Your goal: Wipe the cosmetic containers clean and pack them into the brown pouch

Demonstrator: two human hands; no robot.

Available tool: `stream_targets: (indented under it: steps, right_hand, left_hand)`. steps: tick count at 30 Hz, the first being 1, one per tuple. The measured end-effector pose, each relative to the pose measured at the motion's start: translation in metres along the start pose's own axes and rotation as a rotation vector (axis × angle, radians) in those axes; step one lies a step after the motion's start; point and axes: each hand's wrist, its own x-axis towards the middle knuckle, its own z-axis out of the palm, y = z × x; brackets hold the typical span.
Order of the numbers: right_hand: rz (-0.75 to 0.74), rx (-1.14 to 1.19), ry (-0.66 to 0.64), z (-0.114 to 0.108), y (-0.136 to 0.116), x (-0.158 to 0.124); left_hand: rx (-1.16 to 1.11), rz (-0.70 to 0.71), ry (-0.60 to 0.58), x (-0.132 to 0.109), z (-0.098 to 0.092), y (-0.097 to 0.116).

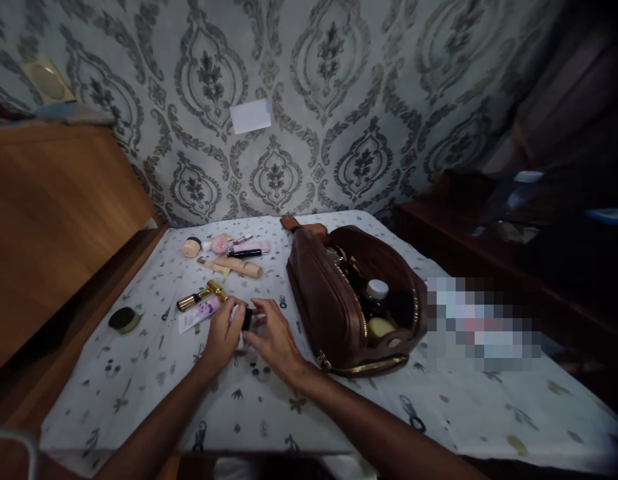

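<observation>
My left hand has its fingers closed on a small black item, whose kind I cannot make out. Beside it, my right hand has thumb and fingers curved and apart, close to the item's right side. Just beyond my left hand lie a white and purple tube, a black and gold cosmetic tube and a gold one. To the right stands a brown toiletry bag, unzipped, with a white-capped bottle and other things inside.
Several cosmetics, including a beige tube and a black pen-like stick, lie farther back on the patterned cloth. A dark green round container sits at the left, near wooden furniture. Papered wall stands behind.
</observation>
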Motion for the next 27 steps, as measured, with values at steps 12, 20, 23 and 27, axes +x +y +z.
stream_targets:
  steps: [12,20,23,27]
  right_hand:
    - [0.261,0.199,-0.200,0.003,0.005,0.002]
    - [0.264,0.299,-0.304,0.003,-0.001,0.004]
    - [0.292,0.347,-0.333,0.000,-0.017,0.002]
    - [0.252,0.330,-0.346,-0.026,-0.065,-0.010]
  left_hand:
    - [-0.160,-0.165,0.089,0.010,-0.007,-0.010]
    - [-0.321,-0.296,-0.072,0.009,-0.018,0.002]
    - [-0.374,-0.285,-0.109,0.007,-0.019,0.004]
    - [-0.328,-0.222,-0.119,0.004,-0.014,0.010]
